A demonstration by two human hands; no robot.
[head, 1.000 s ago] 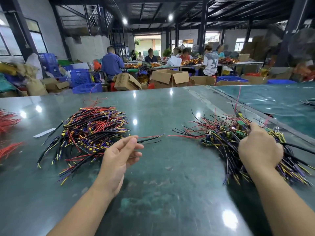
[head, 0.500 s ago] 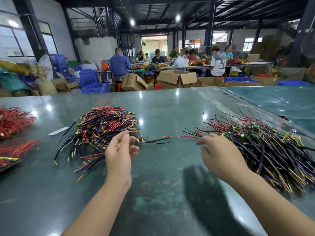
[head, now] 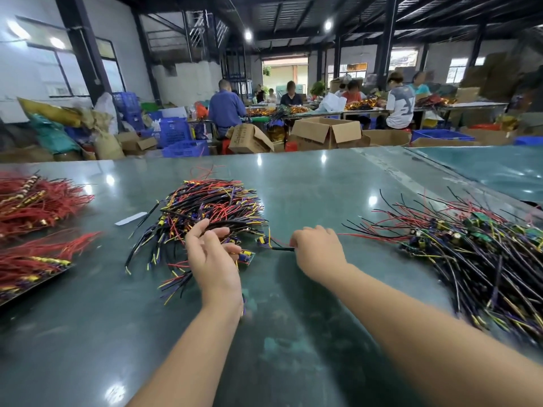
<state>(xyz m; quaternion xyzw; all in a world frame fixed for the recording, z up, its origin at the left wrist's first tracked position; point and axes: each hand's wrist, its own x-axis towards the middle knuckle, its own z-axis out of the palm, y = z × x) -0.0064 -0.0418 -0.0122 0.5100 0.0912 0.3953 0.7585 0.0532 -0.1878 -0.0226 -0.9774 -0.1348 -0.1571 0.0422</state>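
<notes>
On the green table point(head: 293, 362) lie two heaps of wired parts. The left pile point(head: 211, 207) has black, red, yellow and purple leads. The right pile point(head: 476, 254) is a looser tangle holding small green circuit boards. My left hand point(head: 213, 259) hovers over the near edge of the left pile. Its fingers curl round a small circuit board point(head: 246, 257), and a purple lead trails under the wrist. My right hand point(head: 318, 251) is between the piles and pinches the end of a black wire point(head: 280, 248). That wire runs left to a small yellow-and-red wired part point(head: 262, 240).
Bundles of red wires point(head: 35, 201) lie on the table's left, some on a dark tray point(head: 32, 284). A white strip point(head: 130, 218) lies beside the left pile. Cardboard boxes point(head: 326, 132), blue crates point(head: 176, 133) and seated people at tables point(head: 293, 96) are beyond the far edge.
My right hand left the right pile and travelled left to the middle, now pinching a black wire. My left hand moved slightly forward over the left pile. The view shifted left.
</notes>
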